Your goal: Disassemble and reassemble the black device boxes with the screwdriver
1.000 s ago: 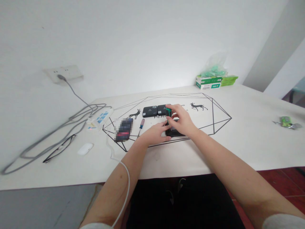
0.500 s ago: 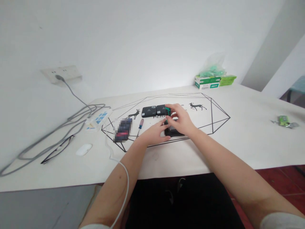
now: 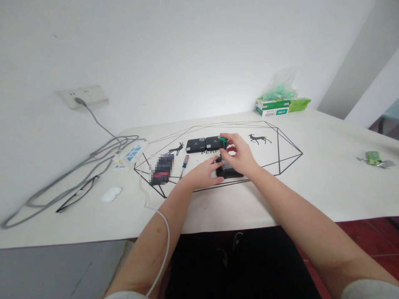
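My right hand [image 3: 239,154] is closed around a green-and-black tool [image 3: 223,143] held upright, which looks like a screwdriver. Below it on the table lies an open black case [image 3: 232,172] with a greyish inside, partly hidden by my fingers. My left hand [image 3: 205,172] grips the left side of this case, thumb at the near edge and fingers reaching toward the tool's lower end. The tool's tip is hidden. Just beyond my hands lie two flat black boxes, the left one [image 3: 195,145] in full view and the right one [image 3: 212,143] partly covered.
A screwdriver with a red-and-blue handle [image 3: 185,161] lies left of my hands, beside a blurred-out item [image 3: 161,169]. Farther left are a white mouse [image 3: 111,194], glasses [image 3: 77,194], a power strip [image 3: 131,157] and looped grey cable. Green boxes [image 3: 273,104] stand at the back right.
The green-and-black tool has turned a little in my right fingers, showing more green. My left hand stays on the case; the view has shifted slightly.
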`<state>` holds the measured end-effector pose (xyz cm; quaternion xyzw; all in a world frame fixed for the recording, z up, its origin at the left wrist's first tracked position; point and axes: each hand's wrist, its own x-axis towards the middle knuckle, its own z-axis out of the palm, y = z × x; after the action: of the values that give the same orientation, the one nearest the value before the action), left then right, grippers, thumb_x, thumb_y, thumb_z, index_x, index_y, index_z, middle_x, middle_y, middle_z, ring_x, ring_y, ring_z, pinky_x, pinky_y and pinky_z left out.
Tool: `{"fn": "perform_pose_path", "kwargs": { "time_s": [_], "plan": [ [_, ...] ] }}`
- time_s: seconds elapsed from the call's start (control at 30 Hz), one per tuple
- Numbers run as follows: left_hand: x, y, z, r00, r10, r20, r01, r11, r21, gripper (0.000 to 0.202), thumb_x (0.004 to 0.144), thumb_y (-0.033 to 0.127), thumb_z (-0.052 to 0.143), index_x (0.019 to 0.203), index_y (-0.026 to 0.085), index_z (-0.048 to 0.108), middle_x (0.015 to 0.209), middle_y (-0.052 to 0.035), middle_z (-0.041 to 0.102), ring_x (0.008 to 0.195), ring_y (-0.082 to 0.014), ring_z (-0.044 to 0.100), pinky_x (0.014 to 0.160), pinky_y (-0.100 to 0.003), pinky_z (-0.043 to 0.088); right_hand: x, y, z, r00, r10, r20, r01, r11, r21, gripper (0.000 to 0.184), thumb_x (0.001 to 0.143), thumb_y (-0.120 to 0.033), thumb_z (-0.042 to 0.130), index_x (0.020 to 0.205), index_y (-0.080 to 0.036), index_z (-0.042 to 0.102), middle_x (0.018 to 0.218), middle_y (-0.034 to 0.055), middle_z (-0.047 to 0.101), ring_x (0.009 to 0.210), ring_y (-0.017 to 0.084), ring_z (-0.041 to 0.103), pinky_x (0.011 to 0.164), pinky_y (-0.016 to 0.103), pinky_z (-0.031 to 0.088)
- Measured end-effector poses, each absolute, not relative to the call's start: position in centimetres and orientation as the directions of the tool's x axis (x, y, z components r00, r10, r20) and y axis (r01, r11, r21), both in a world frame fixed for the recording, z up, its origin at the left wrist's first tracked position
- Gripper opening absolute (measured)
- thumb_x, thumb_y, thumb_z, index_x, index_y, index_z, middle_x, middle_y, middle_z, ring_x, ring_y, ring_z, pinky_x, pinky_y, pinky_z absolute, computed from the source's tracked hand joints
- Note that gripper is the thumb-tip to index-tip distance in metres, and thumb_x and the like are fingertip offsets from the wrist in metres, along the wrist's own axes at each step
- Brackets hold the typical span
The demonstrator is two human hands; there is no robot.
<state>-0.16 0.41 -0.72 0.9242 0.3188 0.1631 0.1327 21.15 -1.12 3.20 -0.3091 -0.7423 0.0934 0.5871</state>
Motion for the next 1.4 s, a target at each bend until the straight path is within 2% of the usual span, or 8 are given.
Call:
{"fn": "perform_pose_path", "kwargs": {
  "time_s": [0.27,0.43,0.63,0.8,0.93,1.1,1.27,1.4],
  "plan": [
    [-0.22,0.77,-0.79,0.790,0.580,0.197,0.515,-0.803,0.300,0.046,0.099,0.044,0.068,0.143,0.031,0.067,0.164,-0.0093,0.046,0.143,-0.0356,0.054,0.120,-0.054,0.045,20.86,-1.20,2.98,-0.168,0.562,0.810,0.331,0.806,-0.491,0.047,0.089,-0.018,0.061,0.136,-0.027,0.062,0.119,0.0095,0.070,0.092,0.020,0.069,0.071,0.035,0.067],
    [-0.33,1.03,-0.95,0.801,0.565,0.198,0.505,-0.815,0.285,0.046,0.101,0.045,0.066,0.145,0.031,0.065,0.162,-0.0104,0.049,0.140,-0.0348,0.056,0.118,-0.054,0.046,20.93,-1.29,3.06,-0.175,0.581,0.795,0.313,0.799,-0.514,0.044,0.092,-0.023,0.063,0.136,-0.028,0.062,0.125,0.0097,0.069,0.098,0.021,0.069,0.075,0.036,0.068],
    [-0.43,1.16,-1.09,0.803,0.563,0.197,0.504,-0.816,0.282,0.051,0.101,0.047,0.065,0.149,0.029,0.062,0.161,-0.0132,0.050,0.138,-0.0352,0.058,0.117,-0.054,0.047,21.05,-1.13,3.16,-0.138,0.546,0.826,0.343,0.809,-0.478,0.036,0.091,-0.027,0.071,0.127,-0.028,0.069,0.105,0.0067,0.064,0.086,0.020,0.063,0.071,0.037,0.064],
    [-0.40,1.09,-1.06,0.805,0.566,0.177,0.510,-0.813,0.279,0.048,0.103,0.044,0.063,0.148,0.030,0.063,0.160,-0.0119,0.051,0.140,-0.0341,0.056,0.119,-0.053,0.045,21.05,-1.34,3.10,-0.179,0.529,0.830,0.310,0.831,-0.462,0.047,0.095,-0.014,0.053,0.139,-0.029,0.061,0.121,0.0085,0.069,0.101,0.022,0.068,0.081,0.038,0.064],
    [-0.41,1.04,-0.98,0.805,0.567,0.175,0.512,-0.813,0.278,0.047,0.102,0.045,0.063,0.147,0.028,0.064,0.157,-0.0137,0.053,0.138,-0.0347,0.057,0.118,-0.054,0.046,21.03,-1.24,3.09,-0.160,0.527,0.835,0.318,0.828,-0.462,0.035,0.100,-0.024,0.056,0.134,-0.028,0.065,0.127,0.0105,0.066,0.116,0.025,0.066,0.089,0.043,0.063],
    [-0.35,1.04,-0.79,0.809,0.561,0.174,0.513,-0.819,0.256,0.048,0.102,0.045,0.063,0.147,0.027,0.064,0.160,-0.0153,0.050,0.138,-0.0363,0.057,0.117,-0.056,0.047,21.03,-0.87,2.87,-0.125,0.571,0.811,0.371,0.785,-0.496,0.039,0.091,-0.032,0.074,0.129,-0.028,0.067,0.106,0.0071,0.063,0.089,0.022,0.064,0.074,0.040,0.063],
    [-0.36,1.00,-0.81,0.808,0.560,0.184,0.501,-0.817,0.286,0.046,0.102,0.042,0.064,0.145,0.026,0.066,0.156,-0.0155,0.054,0.136,-0.0355,0.059,0.118,-0.054,0.046,21.04,-1.14,2.88,-0.156,0.561,0.813,0.344,0.802,-0.488,0.045,0.096,-0.019,0.055,0.140,-0.027,0.060,0.121,0.0094,0.072,0.099,0.023,0.070,0.090,0.043,0.063],
    [-0.43,1.02,-0.93,0.808,0.558,0.191,0.499,-0.820,0.280,0.047,0.103,0.044,0.063,0.147,0.026,0.064,0.156,-0.0155,0.054,0.137,-0.0356,0.058,0.117,-0.054,0.047,21.05,-1.13,3.03,-0.155,0.531,0.833,0.340,0.820,-0.460,0.034,0.099,-0.028,0.059,0.132,-0.026,0.065,0.128,0.0111,0.069,0.111,0.025,0.068,0.094,0.045,0.062]
  ]
}}
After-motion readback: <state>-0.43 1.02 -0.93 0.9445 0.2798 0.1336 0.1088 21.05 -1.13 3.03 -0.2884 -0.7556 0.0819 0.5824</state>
